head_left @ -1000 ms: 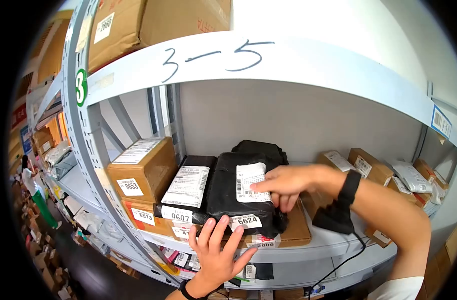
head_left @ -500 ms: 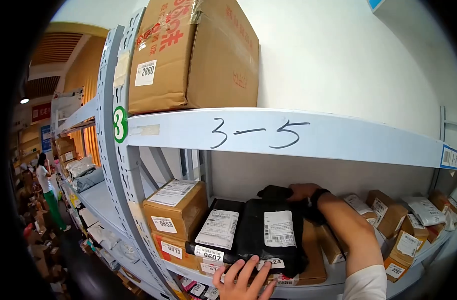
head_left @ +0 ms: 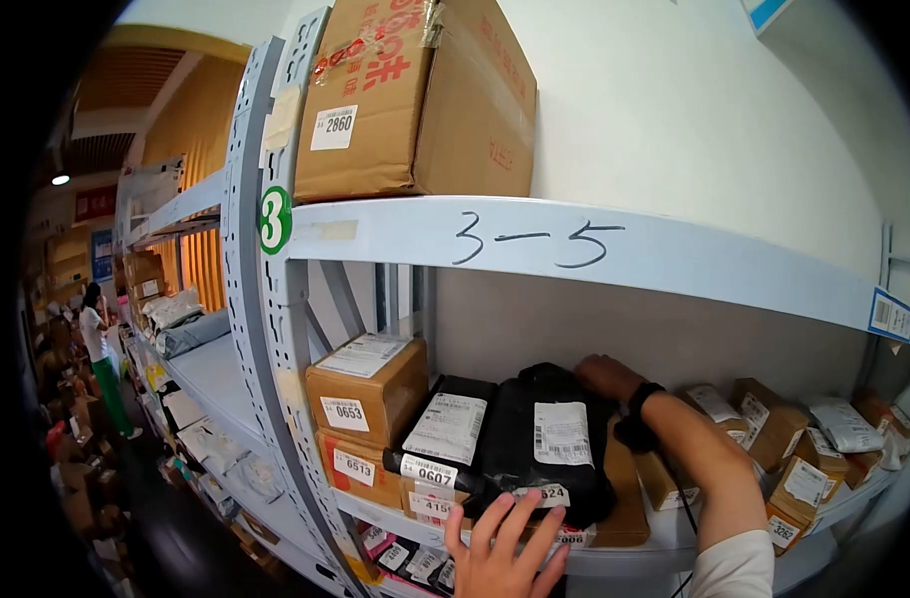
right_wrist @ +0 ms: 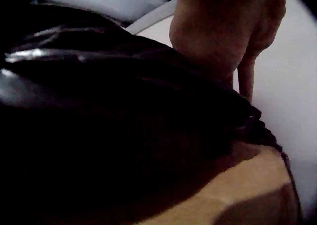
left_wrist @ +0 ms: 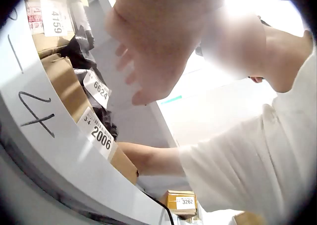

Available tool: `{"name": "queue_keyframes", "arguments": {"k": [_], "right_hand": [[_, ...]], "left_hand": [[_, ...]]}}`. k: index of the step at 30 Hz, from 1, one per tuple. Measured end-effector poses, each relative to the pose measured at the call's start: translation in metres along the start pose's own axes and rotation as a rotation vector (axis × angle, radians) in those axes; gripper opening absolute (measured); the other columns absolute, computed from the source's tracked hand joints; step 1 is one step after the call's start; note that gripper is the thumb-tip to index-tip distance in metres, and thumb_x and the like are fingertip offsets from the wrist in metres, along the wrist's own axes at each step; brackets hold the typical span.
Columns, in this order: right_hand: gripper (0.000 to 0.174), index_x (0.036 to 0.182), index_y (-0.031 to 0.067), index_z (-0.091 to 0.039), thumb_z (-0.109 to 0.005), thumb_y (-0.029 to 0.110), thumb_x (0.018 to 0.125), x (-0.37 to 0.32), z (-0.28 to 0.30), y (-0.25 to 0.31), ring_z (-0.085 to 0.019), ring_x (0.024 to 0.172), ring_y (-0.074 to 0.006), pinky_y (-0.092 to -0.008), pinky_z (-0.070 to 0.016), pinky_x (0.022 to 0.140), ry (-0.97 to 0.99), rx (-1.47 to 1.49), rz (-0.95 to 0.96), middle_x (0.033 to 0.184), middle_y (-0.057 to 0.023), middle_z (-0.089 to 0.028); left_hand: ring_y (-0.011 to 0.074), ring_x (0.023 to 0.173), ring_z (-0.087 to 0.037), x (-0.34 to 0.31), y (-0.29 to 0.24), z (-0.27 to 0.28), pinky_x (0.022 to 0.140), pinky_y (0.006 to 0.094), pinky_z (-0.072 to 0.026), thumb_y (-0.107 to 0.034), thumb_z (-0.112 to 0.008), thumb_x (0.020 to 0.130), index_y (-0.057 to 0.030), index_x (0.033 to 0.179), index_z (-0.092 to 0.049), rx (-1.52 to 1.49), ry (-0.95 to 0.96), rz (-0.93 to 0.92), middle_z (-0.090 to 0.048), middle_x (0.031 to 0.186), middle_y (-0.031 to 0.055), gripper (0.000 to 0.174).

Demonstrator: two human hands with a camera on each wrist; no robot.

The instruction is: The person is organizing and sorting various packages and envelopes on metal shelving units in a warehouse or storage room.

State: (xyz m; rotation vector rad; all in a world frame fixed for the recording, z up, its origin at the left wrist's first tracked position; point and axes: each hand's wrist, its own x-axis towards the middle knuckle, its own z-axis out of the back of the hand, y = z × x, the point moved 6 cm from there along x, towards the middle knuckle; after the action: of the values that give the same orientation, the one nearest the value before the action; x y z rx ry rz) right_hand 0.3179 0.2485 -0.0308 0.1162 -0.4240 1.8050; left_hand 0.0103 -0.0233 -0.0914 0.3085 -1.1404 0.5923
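Note:
A black plastic-wrapped parcel [head_left: 510,429] with a white label on top and a 6624 sticker at its front lies on the shelf. My left hand [head_left: 510,548] is at its front edge, fingers spread and fairly straight, overlapping the sticker. My right hand [head_left: 609,379] reaches over to the parcel's rear end. In the right wrist view that hand [right_wrist: 218,32] points downward past the dark plastic [right_wrist: 124,101], one finger straight and the fingertips hidden. Beneath the parcel is a flat cardboard box [left_wrist: 101,136] with a 2006 sticker.
Left of the parcel are a slimmer black package [head_left: 447,424] marked 0607 and stacked brown boxes [head_left: 370,399]. Several small parcels [head_left: 774,419] stand to the right. A shelf beam [head_left: 674,239] marked 3-5 crosses above, bearing a large carton [head_left: 475,110]. A person [head_left: 106,359] stands far left.
My right hand has gone from the black parcel's top label to behind its rear end. My left hand stays at its front edge. The head view has shifted, bringing the upper carton into sight.

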Motion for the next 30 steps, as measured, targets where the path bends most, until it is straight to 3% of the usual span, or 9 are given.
{"name": "queue_keyframes", "arguments": {"k": [4,7,8,12,14,17,18,22,30], "right_hand": [[0.021,0.106,0.0037,-0.060,-0.055,0.004,0.086,-0.026,0.056,-0.011,-0.064,0.095,-0.0417,-0.0503,-0.0521,0.083,-0.407,-0.092,-0.108,0.103,-0.0192,-0.066],[0.020,0.113,0.0041,-0.052,-0.050,0.015,0.096,-0.057,0.104,-0.039,-0.061,0.094,-0.0492,-0.0558,-0.0500,0.080,-0.558,0.056,-0.254,0.098,-0.0265,-0.064],[0.020,0.112,0.0057,-0.051,-0.048,0.022,0.100,-0.073,0.121,-0.037,-0.059,0.095,-0.0527,-0.0585,-0.0475,0.082,-0.532,0.246,-0.393,0.098,-0.0291,-0.064],[0.023,0.114,0.0076,-0.052,-0.049,0.026,0.101,-0.124,0.145,-0.034,-0.059,0.098,-0.0519,-0.0540,-0.0475,0.083,-0.592,0.273,-0.324,0.102,-0.0289,-0.065],[0.025,0.112,0.0057,-0.057,-0.052,0.028,0.102,-0.156,0.157,-0.016,-0.065,0.087,-0.0316,-0.0392,-0.0484,0.078,-0.651,0.382,-0.289,0.094,-0.0188,-0.067],[0.029,0.114,0.0039,-0.058,-0.052,0.029,0.101,-0.184,0.151,-0.008,-0.063,0.089,-0.0251,-0.0354,-0.0476,0.082,-0.510,0.708,-0.295,0.093,-0.0152,-0.067],[0.029,0.117,0.0014,-0.057,-0.051,0.026,0.102,-0.193,0.158,0.002,-0.059,0.089,-0.0148,-0.0303,-0.0475,0.081,-0.439,0.685,-0.318,0.096,-0.0101,-0.066],[0.032,0.118,-0.0033,-0.054,-0.049,0.025,0.104,-0.227,0.163,0.042,-0.061,0.091,-0.0119,-0.0261,-0.0502,0.081,-0.291,1.120,-0.386,0.106,-0.0095,-0.065],[0.026,0.114,0.0040,-0.056,-0.046,0.026,0.107,-0.248,0.149,0.041,-0.059,0.089,-0.0063,-0.0229,-0.0507,0.078,-0.210,1.196,-0.308,0.099,-0.0025,-0.063]], "left_hand": [[0.0283,0.129,-0.044,0.017,0.000,0.010,0.111,0.0525,-0.0212,-0.034,-0.076,0.079,-0.0104,0.130,-0.059,0.060,-0.009,-0.070,-0.052,0.138,0.0111,0.059],[0.0315,0.127,-0.047,0.034,-0.002,0.009,0.112,0.0556,-0.0220,-0.034,-0.077,0.079,-0.0091,0.129,-0.060,-0.017,0.006,-0.108,-0.052,0.138,0.0145,0.058],[0.0318,0.126,-0.048,0.042,-0.003,0.007,0.112,0.0539,-0.0249,-0.034,-0.077,0.079,-0.0085,0.130,-0.058,-0.027,0.049,-0.134,-0.052,0.137,0.0150,0.060],[0.0302,0.119,-0.052,0.050,0.000,-0.016,0.106,0.0451,-0.0356,-0.031,-0.078,0.077,-0.0071,0.128,-0.057,-0.031,0.157,-0.200,-0.056,0.126,0.0132,0.060],[0.0277,0.113,-0.054,0.050,0.004,-0.022,0.099,0.0426,-0.0398,-0.025,-0.076,0.079,-0.0075,0.122,-0.059,0.005,0.124,-0.267,-0.059,0.119,0.0096,0.049],[0.0222,0.100,-0.060,0.055,0.015,-0.022,0.089,0.0368,-0.0434,-0.014,-0.071,0.083,-0.0083,0.105,-0.067,-0.062,0.011,-0.326,-0.066,0.103,0.0033,0.024],[0.0220,0.096,-0.060,0.059,0.017,-0.020,0.085,0.0360,-0.0438,-0.013,-0.070,0.083,-0.0083,0.100,-0.067,-0.063,0.022,-0.321,-0.066,0.098,0.0030,0.018],[0.0233,0.087,-0.060,0.066,0.018,-0.019,0.075,0.0353,-0.0439,-0.013,-0.068,0.084,-0.0085,0.089,-0.064,-0.037,-0.008,-0.341,-0.065,0.087,0.0038,0.007],[0.0280,0.095,-0.060,0.064,0.006,0.004,0.079,0.0369,-0.0456,-0.013,-0.069,0.085,-0.0049,0.101,-0.061,-0.144,-0.093,-0.309,-0.065,0.100,0.0088,0.020]]}}
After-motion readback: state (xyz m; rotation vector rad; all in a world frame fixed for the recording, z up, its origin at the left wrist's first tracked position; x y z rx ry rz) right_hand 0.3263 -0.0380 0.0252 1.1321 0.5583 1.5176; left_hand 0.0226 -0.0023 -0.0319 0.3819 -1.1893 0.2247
